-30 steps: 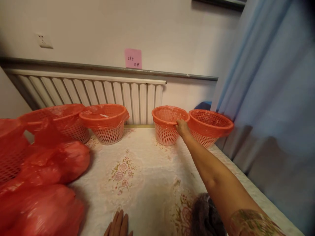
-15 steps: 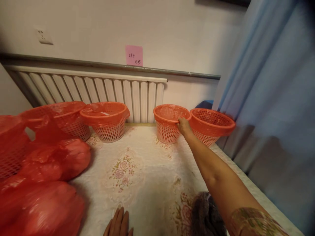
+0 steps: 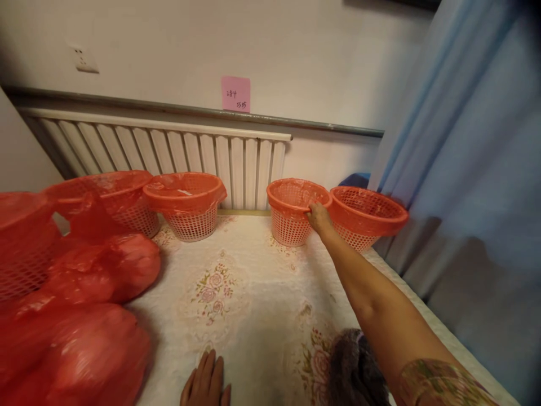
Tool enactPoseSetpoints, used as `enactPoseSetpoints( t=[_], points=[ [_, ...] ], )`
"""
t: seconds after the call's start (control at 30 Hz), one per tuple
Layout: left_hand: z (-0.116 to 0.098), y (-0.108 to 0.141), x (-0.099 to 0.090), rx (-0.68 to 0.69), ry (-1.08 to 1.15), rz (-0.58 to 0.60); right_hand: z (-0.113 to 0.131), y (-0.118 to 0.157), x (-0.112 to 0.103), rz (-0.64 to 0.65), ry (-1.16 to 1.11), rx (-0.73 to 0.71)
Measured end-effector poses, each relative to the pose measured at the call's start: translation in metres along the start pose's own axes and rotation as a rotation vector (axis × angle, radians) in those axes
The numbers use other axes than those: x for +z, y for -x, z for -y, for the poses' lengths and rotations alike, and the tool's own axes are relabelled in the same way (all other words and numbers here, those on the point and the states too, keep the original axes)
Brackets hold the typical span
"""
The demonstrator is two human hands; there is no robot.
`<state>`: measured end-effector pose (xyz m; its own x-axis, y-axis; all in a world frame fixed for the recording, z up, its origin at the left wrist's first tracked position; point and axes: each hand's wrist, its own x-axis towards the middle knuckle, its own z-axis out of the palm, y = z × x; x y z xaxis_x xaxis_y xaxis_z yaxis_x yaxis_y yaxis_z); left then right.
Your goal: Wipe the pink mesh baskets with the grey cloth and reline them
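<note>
With my right arm stretched out, my right hand (image 3: 320, 218) grips the near rim of a plastic basket (image 3: 291, 226) lined with a red bag. The basket stands upright at the far edge of the flowered cloth (image 3: 262, 304). A second red-lined basket (image 3: 361, 237) is right beside it, close to my right hand. My left hand (image 3: 205, 380) lies flat on the cloth at the bottom of the view, fingers stretched out, holding nothing.
More red-lined baskets (image 3: 190, 223) line the back left. Bulging red plastic bags (image 3: 97, 349) fill the left side. A dark grey fuzzy cloth (image 3: 355, 366) lies under my right forearm. Behind are a radiator (image 3: 236, 169) and a pink note (image 3: 235, 93); a blue curtain (image 3: 465, 169) hangs at right.
The whole scene has shifted slightly to the right in view. My right hand keeps its hold on the basket rim, and my left hand still lies on the cloth.
</note>
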<state>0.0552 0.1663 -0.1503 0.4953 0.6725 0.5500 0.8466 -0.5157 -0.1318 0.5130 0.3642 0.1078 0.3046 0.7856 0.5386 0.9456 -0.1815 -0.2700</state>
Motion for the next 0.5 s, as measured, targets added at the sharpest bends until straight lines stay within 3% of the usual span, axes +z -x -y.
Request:
enactPoseSetpoints(
  t=[0.17, 0.3, 0.4, 0.5],
  points=[
    [-0.008, -0.005, -0.017, -0.03, 0.03, 0.078, 0.002, 0.014, -0.008, -0.039, -0.043, -0.055],
    [-0.014, -0.009, -0.032, -0.083, 0.08, 0.156, 0.016, 0.044, -0.016, -0.11, -0.184, -0.055],
    [-0.017, -0.012, -0.043, -0.111, 0.111, 0.197, 0.036, 0.084, -0.009, -0.071, -0.334, -0.049],
    [-0.019, -0.014, -0.052, -0.139, 0.129, 0.246, 0.066, 0.144, 0.01, 0.056, -0.41, -0.057]
  ],
)
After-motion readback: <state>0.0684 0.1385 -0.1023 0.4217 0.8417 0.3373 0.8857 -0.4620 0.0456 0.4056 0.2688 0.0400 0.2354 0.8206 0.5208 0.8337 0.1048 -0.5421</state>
